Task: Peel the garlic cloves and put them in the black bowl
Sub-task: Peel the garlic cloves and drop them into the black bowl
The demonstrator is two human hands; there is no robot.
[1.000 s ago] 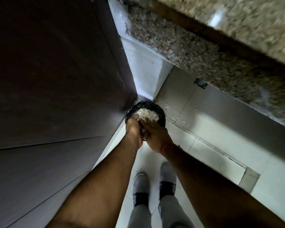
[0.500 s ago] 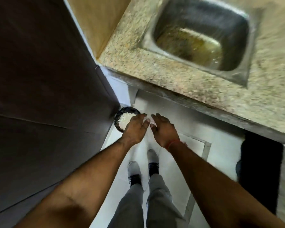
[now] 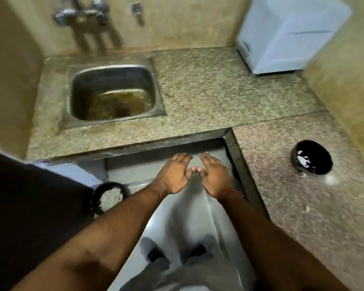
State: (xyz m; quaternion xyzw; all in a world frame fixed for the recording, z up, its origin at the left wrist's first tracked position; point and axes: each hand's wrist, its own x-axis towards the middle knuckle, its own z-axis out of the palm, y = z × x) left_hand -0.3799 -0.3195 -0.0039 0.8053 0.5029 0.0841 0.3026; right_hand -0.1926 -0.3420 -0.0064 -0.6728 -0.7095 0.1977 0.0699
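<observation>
The head view shows both hands held out over the floor, in the gap between the counter edges. The left hand and the right hand are spread, palms down, fingers straight and holding nothing; their thumbs almost meet. Just beyond the fingertips runs the front edge of the counter, and to the right of the right fingers its side edge turns toward the person. The black bowl stands on the counter well to the right of the right fingers, with some white bits inside, perhaps garlic; the blur hides it. A bin with white scraps stands on the floor, left of and below the left fingers. The sink lies far beyond the left fingers. No writing can be read.
</observation>
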